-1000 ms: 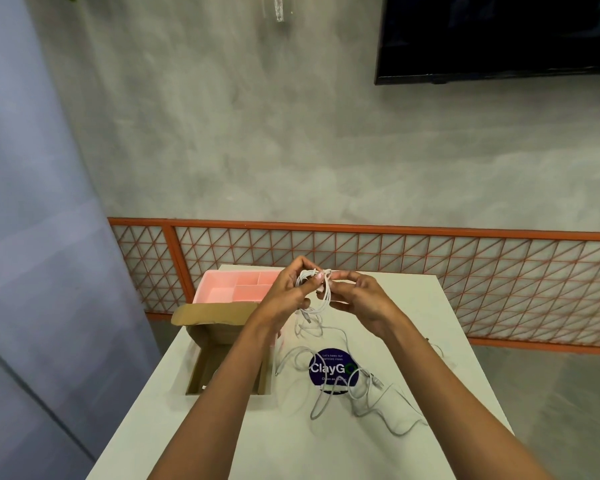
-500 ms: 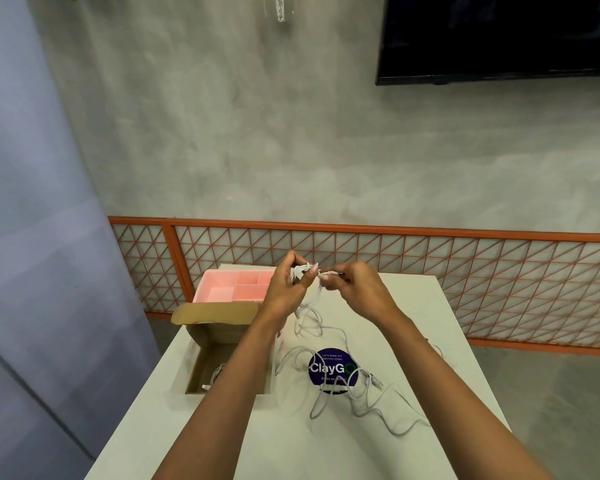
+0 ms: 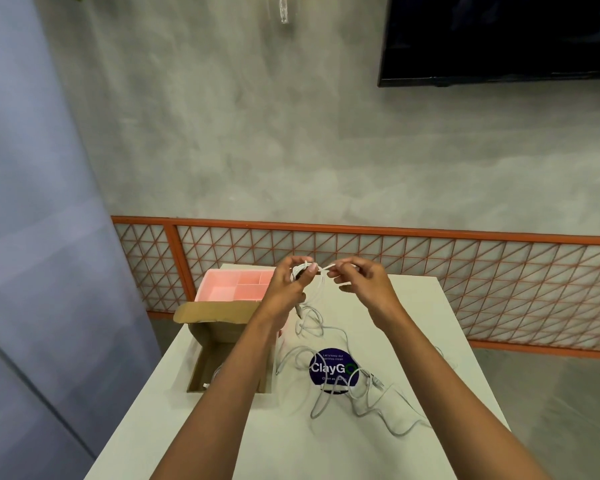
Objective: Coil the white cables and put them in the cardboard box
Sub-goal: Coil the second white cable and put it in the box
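We find both hands raised above the far part of the table [image 3: 430, 306], well clear of its surface. The left hand [image 3: 286, 291] has its fingers curled round a small bundle of white cable [image 3: 301, 270]. The right hand [image 3: 364, 285] pinches the free strand between thumb and forefinger just beside that bundle, its other fingers loosely spread. A tail hangs from the bundle down to the table, where the loose cables [image 3: 357, 389] lie in tangled loops across a round sticker [image 3: 329, 368]. The cardboard box [image 3: 201, 336] stands open below the left forearm, in front of a pink tray [image 3: 222, 289]; something white shows inside it, too small to identify. In our judgement the step in hand is winding, with the coil only partly formed. To do it well, we advise that the left hand hold the loops firmly without crushing them. The right should lay each turn to the same size, sliding along the strand rather than tugging. The tail appears to run into the tangle, so a sharp pull may drag or knot the other cables. We recommend lifting slowly and freeing crossings first.
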`<state>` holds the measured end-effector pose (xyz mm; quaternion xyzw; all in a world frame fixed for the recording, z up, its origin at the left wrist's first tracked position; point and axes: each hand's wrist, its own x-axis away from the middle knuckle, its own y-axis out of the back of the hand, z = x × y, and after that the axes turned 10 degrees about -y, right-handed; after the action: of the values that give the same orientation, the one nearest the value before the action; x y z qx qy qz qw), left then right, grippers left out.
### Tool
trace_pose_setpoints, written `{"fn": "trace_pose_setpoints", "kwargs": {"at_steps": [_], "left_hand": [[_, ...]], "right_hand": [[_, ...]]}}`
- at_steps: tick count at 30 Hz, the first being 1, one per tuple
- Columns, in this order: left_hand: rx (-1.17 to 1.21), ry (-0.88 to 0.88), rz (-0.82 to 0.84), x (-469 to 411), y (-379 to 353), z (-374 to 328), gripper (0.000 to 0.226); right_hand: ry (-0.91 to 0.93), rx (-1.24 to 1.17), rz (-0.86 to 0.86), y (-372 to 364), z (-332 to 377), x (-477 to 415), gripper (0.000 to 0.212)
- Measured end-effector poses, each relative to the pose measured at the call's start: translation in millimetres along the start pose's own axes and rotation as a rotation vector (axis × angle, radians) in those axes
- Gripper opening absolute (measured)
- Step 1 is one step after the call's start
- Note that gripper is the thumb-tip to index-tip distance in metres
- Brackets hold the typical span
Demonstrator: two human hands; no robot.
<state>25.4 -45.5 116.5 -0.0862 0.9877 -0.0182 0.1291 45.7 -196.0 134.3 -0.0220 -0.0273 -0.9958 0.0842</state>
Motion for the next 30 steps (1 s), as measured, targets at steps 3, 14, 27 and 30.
{"fn": "trace_pose_setpoints", "kwargs": {"at_steps": [3,14,27,30], "left_hand": [[0.082,-0.011,0.120,0.8,-1.3,-4.9,0.014],[0.124,0.002,0.120,-2.8,-7.5,-11.9,0.005],[0.044,-0.053,-0.064,-6.0,-20.1,-10.0,0.005],[0.046,-0.046,-0.131,-6.4,-16.6,-10.0,0.005]], "right_hand": [[-0.070,-0.117,0.030,3.3,-4.2,-0.9,0.015],[-0.135,-0.336,0.032,0.9,-17.5,-4.9,0.006],[-0.066,-0.010,-0.159,-20.7,-19.5,-3.9,0.011],[-0.016,0.048,-0.166,-14.2,-13.4,-3.6,0.015]]}}
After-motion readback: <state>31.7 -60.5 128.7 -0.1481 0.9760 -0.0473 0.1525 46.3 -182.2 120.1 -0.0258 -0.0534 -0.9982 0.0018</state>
